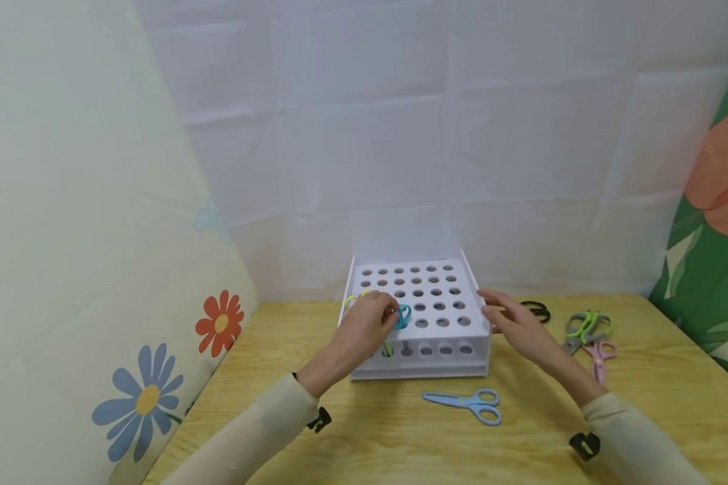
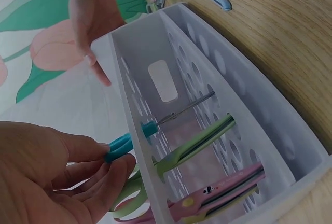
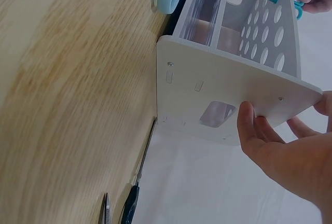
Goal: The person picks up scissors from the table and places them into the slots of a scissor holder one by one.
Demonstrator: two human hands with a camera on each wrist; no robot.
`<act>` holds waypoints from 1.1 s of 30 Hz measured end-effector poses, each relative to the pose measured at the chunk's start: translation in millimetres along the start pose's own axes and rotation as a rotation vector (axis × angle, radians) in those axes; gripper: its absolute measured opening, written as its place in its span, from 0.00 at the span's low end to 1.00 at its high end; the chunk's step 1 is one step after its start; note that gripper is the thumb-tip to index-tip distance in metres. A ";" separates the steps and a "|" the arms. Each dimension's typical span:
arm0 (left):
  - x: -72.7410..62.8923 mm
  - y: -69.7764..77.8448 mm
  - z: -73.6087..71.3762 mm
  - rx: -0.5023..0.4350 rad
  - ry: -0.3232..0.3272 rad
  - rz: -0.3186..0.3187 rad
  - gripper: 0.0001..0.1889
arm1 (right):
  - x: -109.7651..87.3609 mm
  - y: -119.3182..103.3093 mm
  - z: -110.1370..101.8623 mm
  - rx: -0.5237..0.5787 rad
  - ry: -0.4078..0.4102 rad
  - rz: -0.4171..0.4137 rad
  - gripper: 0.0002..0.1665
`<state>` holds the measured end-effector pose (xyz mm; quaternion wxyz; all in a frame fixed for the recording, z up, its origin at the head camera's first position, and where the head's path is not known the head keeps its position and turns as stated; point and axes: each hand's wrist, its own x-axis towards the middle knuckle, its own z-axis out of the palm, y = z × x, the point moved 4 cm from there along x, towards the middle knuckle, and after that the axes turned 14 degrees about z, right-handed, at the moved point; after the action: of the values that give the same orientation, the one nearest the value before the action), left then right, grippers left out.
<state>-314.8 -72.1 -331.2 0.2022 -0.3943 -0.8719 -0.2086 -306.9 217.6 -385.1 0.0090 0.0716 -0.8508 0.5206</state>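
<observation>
In the left wrist view my left hand [image 2: 67,172] pinches the handle of teal scissors [image 2: 123,143] between thumb and fingers. Their closed metal blades run down through a top hole of the white rack [image 1: 437,331] to a hole in its lower shelf. Beside them, green scissors [image 2: 199,140] and pink scissors [image 2: 223,187] stand in neighbouring holes. My right hand [image 1: 518,330] is at the rack's right side, fingers extended; in the right wrist view its fingertips touch the white side panel [image 3: 207,73].
Light blue scissors [image 1: 461,401] lie on the wooden table [image 1: 364,444] in front of the rack. To its right lie black-handled scissors [image 1: 540,311], green-and-grey scissors [image 1: 582,327] and pink-handled scissors [image 1: 598,360]. A white cloth [image 1: 364,148] hangs behind.
</observation>
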 end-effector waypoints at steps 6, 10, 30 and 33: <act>-2.5 -0.4 1.4 0.026 0.028 -0.019 0.05 | 1.4 0.1 -0.2 0.003 -0.007 0.002 0.33; -9.1 -0.8 0.5 -0.020 0.041 -0.045 0.07 | 2.0 0.2 0.5 0.011 -0.015 0.016 0.34; -44.3 -58.4 -22.3 -0.212 0.633 -0.012 0.13 | -14.0 0.2 -37.0 -0.080 -0.063 0.043 0.29; -45.6 -73.9 -11.9 -0.336 0.604 -0.093 0.18 | -19.5 2.2 -43.9 -0.104 -0.071 0.049 0.28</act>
<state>-341.9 -150.4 -359.9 0.3735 -0.3025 -0.7433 -0.4654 -290.5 259.7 -368.7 -0.0304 0.0685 -0.8780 0.4727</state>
